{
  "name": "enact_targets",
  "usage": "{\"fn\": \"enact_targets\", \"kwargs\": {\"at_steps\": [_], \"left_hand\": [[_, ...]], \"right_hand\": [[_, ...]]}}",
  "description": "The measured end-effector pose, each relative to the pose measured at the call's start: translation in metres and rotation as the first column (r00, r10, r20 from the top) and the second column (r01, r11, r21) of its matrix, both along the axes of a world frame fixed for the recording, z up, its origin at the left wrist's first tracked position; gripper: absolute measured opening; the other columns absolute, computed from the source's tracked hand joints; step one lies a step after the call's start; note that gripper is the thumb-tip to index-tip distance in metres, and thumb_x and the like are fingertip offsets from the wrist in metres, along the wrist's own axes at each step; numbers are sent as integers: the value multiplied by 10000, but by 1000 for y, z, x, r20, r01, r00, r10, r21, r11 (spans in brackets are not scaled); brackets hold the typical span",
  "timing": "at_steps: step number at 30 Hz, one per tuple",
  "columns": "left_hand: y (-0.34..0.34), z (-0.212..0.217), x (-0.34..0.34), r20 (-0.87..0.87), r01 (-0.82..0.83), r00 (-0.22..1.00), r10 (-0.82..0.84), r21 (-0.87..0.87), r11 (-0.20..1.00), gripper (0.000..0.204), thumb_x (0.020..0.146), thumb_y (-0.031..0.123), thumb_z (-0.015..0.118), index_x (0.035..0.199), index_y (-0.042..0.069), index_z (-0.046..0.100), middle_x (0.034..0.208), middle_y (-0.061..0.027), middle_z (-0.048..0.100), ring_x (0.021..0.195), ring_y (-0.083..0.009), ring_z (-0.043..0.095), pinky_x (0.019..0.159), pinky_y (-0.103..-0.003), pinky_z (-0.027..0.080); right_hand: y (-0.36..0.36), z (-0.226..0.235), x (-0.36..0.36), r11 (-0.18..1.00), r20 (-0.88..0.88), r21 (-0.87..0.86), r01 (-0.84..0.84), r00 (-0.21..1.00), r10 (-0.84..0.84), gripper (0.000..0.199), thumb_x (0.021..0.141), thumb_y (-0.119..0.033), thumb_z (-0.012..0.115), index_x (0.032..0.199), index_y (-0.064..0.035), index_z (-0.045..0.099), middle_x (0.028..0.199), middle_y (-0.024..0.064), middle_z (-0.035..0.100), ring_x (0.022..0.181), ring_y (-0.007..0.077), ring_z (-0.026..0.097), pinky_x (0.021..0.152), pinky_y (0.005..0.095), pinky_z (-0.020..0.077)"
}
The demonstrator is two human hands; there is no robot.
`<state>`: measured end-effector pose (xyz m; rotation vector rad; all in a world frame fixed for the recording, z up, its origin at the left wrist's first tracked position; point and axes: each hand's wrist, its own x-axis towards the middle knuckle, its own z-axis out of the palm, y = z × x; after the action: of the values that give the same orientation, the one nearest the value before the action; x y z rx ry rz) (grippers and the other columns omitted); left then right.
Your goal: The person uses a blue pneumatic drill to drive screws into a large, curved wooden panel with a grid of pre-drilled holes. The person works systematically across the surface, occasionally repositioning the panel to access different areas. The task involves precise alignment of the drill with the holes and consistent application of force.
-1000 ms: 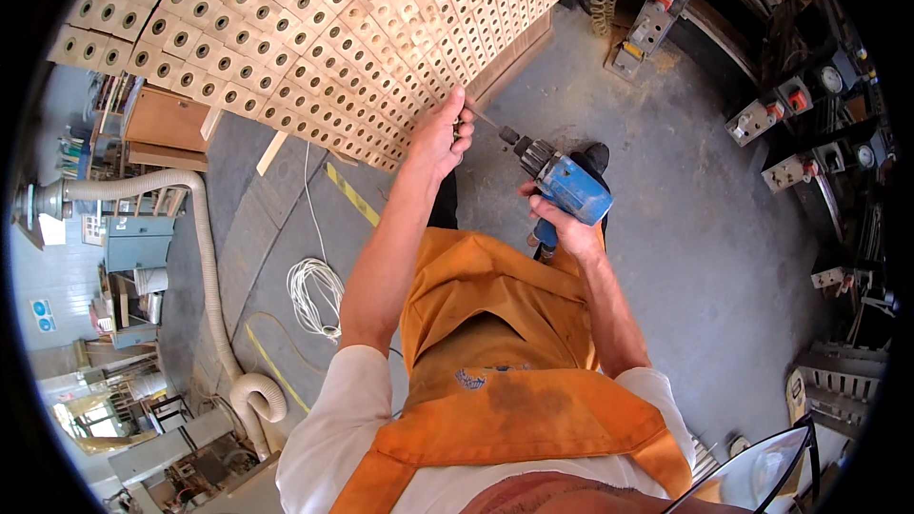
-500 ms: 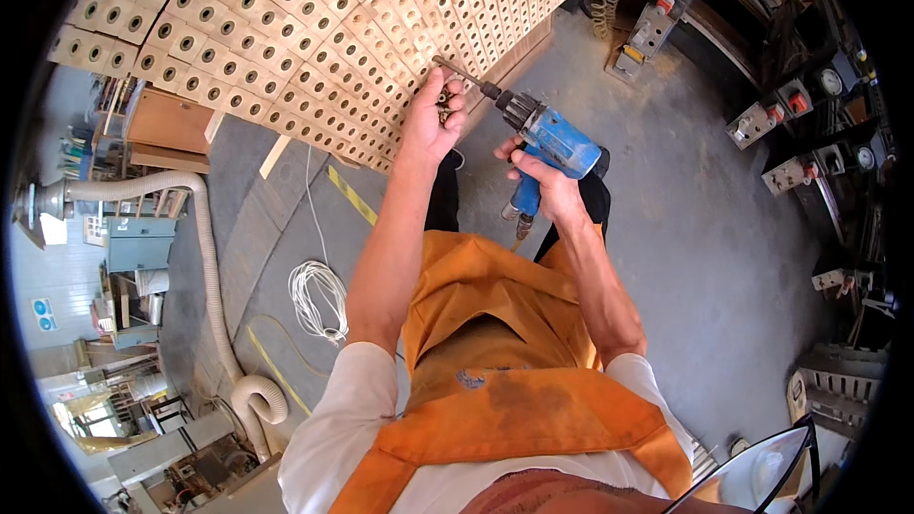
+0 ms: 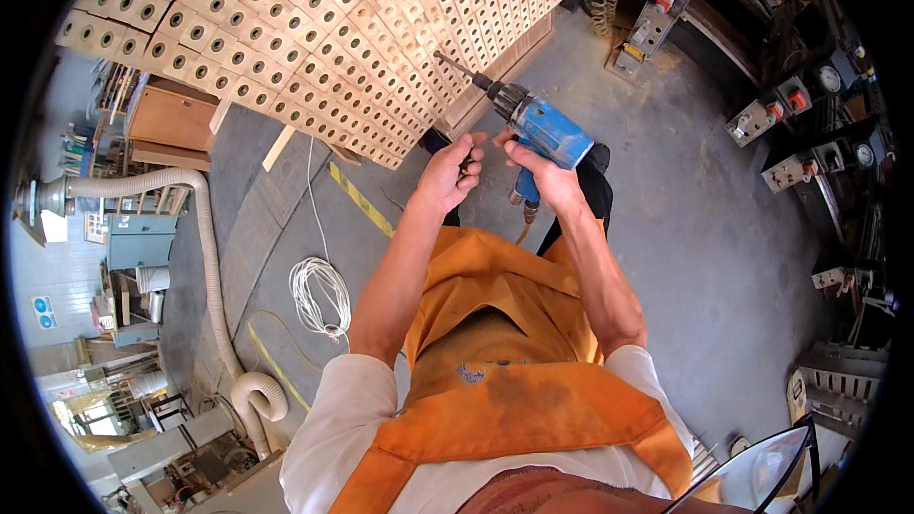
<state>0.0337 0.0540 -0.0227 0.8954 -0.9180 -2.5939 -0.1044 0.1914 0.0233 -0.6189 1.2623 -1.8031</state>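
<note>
My right hand (image 3: 547, 169) grips a blue air drill (image 3: 560, 135) by its handle, with a hose fitting below. A long thin bit (image 3: 459, 67) runs from its chuck to the face of the stacked wooden blocks (image 3: 376, 86); whether the tip sits in a hole I cannot tell. My left hand (image 3: 446, 177) is closed loosely around several small metal threaded inserts (image 3: 466, 167), partly hidden by the fingers. It is held just left of the drill, below the blocks' edge. Many blocks at the left have dark-rimmed metal inserts in their holes; others toward the middle show bare holes.
A coiled white cable (image 3: 319, 297) lies on the floor at the left, beside yellow floor tape (image 3: 360, 200). A ribbed hose (image 3: 211, 266) runs down the far left. Machine units with gauges (image 3: 785, 105) line the right. A coiled air line (image 3: 609, 0) hangs at the back.
My left hand has moved back from the bit toward me, still closed around the inserts. The drill has shifted slightly left, its bit still toward the blocks.
</note>
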Motion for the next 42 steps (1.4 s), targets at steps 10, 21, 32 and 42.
{"fn": "enact_targets", "kwargs": {"at_steps": [10,21,32,42], "left_hand": [[0,16,17,15,-16,1000,17,-85,996,274,960,176,521,1180,12,524,867,-19,552,649,-79,490,430,-166,341],[-32,57,9,-153,-217,968,197,-124,968,218,961,214,543,1042,13,559,821,-7,529,625,-58,469,422,-160,340],[-27,83,-1,28,-123,990,139,-316,941,254,979,258,525,996,11,581,783,4,519,597,-51,467,414,-153,316],[-47,92,-10,-297,-282,926,232,-139,949,255,992,244,480,1140,43,533,792,6,507,652,-77,476,426,-177,335]], "right_hand": [[-3,-9,-5,999,-34,-38,-33,999,32,171,856,-54,628,1024,-19,633,974,63,672,871,144,613,745,287,491],[46,-10,-6,992,60,-23,-123,990,125,246,833,-87,665,1068,-26,631,993,92,672,929,196,626,746,312,505],[67,-4,10,979,-4,152,-135,991,137,250,826,-114,703,1066,-71,650,1000,21,678,918,124,610,779,279,489],[16,11,41,998,157,-36,-49,986,54,185,853,-79,651,1032,-34,642,992,57,673,894,146,619,733,280,491]]}}
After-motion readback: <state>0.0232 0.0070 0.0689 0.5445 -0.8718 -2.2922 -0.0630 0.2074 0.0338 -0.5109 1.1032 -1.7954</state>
